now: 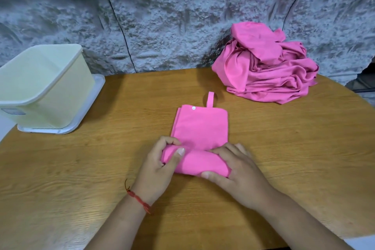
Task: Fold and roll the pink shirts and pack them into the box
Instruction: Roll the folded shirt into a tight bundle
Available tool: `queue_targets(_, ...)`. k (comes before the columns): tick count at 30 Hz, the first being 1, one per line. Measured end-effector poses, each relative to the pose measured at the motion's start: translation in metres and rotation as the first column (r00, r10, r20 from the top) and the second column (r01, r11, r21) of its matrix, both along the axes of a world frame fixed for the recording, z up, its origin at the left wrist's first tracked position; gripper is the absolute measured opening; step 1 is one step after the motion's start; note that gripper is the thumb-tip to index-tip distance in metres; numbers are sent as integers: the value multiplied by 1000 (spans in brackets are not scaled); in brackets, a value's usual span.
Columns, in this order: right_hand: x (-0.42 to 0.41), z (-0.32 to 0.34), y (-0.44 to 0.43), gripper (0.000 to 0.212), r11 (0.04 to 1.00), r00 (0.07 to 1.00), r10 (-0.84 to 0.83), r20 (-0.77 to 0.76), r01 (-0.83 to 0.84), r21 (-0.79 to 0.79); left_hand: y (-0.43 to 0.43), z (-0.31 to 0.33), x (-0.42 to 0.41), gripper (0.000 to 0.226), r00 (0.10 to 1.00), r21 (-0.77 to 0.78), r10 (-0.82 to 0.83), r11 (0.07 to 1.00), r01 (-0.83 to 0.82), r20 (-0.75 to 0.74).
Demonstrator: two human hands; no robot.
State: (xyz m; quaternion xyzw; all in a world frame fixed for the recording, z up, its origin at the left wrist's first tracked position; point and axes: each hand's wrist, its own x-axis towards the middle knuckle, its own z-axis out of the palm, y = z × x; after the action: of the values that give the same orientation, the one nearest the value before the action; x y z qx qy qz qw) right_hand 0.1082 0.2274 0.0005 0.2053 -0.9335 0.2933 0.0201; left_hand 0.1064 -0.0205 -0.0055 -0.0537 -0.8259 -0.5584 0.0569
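Two forearms reach forward over the wooden table (81, 168), with a red thread (138, 197) on the left wrist. The left hand (162, 162) curls round the left end of the pink shirt (200, 128), whose near part is rolled, thumb on top. The right hand (233, 166) bends over the roll's right end, thumb against its near side; its fingertips seem tucked into the crease. Beyond the roll, the shirt lies flat. Farther back, a pile of pink shirts (267, 73) sits at right, and the box (46, 87) at left on a white tray (67, 128).

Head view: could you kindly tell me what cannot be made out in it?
All head view.
- Box: left side cut off by the frame edge; label too blurred to read.
- Shirt pile: bunched, count unclear.
- Rolled shirt: ends covered by left hand and right hand.
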Motion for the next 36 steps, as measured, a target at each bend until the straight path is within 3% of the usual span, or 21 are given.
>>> queue_targets(4,0,1,-3,64,1000,1000,-6,-26,5,-19,8,0,-2,28,993,-148,112,982,-115,-29)
queue_targets(7,1,-1,-5,58,998,996,7,-90,-13,-66,15,1,-2,31,959,-367,247,887,-281,-137)
queue_targets(14,-26,1,-8,38,984,998,-27,62,37,-172,15,3,-22,38,960,-313,279,912,-266,-4)
queue_targets(21,-47,7,-14,42,954,978,-57,200,112,-278,-2,-6,-19,37,990,-311,131,940,-143,-59)
queue_targets(25,-48,8,-16,52,976,978,-178,113,190,-104,-6,-7,-19,49,996,-279,84,957,-83,-7)
queue_targets(28,-60,16,-19,51,960,956,-225,189,251,-127,-11,-6,-21,60,1000,-301,24,953,-25,-5)
queue_targets(32,-72,20,-24,57,956,936,-281,210,292,-21,-16,0,-31,63,997,-446,42,893,-64,-58)
queue_targets(34,-71,18,-24,52,948,936,-319,147,315,47,-12,0,-32,65,992,-510,70,853,-112,-101)
queue_targets(36,-63,13,-24,39,941,941,-338,6,338,18,-11,-2,-32,65,990,-554,99,821,-138,-100)
